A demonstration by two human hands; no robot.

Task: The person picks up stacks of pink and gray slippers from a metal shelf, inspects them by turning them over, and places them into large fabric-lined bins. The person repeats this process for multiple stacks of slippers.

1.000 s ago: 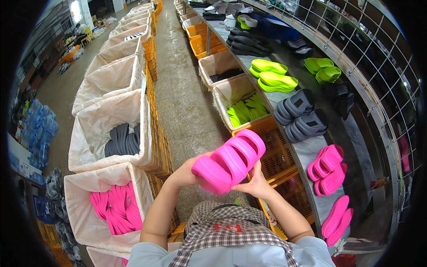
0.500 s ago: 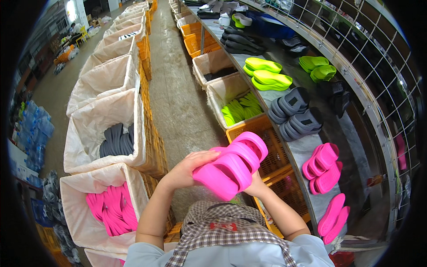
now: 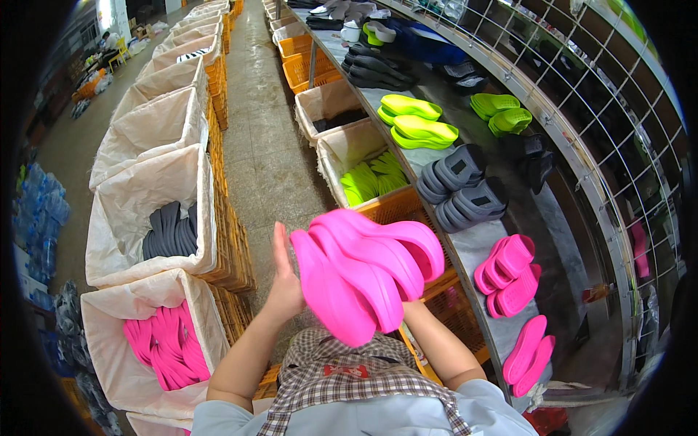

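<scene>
In front of my chest is a bunch of bright pink shoe soles point(image 3: 371, 269), tilted, with their smooth sides turned up. My left hand point(image 3: 286, 287) is at their left edge, fingers stretched upward and not wrapped round them; whether its palm touches them is hard to tell. Behind the lower right of the bunch, my right hand point(image 3: 413, 311) holds the soles from beneath, its fingers mostly hidden. Nearby on the right, more pink soles point(image 3: 505, 276) lie stacked on the grey bench point(image 3: 476, 243), with a flatter pink pair point(image 3: 529, 352) closer to me.
To my left, a cloth-lined basket point(image 3: 102, 312) holds pink strips, and the one beyond holds dark grey strips point(image 3: 171, 232). Yellow-green soles point(image 3: 424, 132) and grey soles point(image 3: 472, 203) sit farther along the bench. Orange crates point(image 3: 454, 312) stand beneath it; wire mesh point(image 3: 618, 109) rises behind.
The pink soles have turned, showing more of their smooth sides. My left hand has let go of their top and straightened its fingers beside them. The view has shifted slightly right.
</scene>
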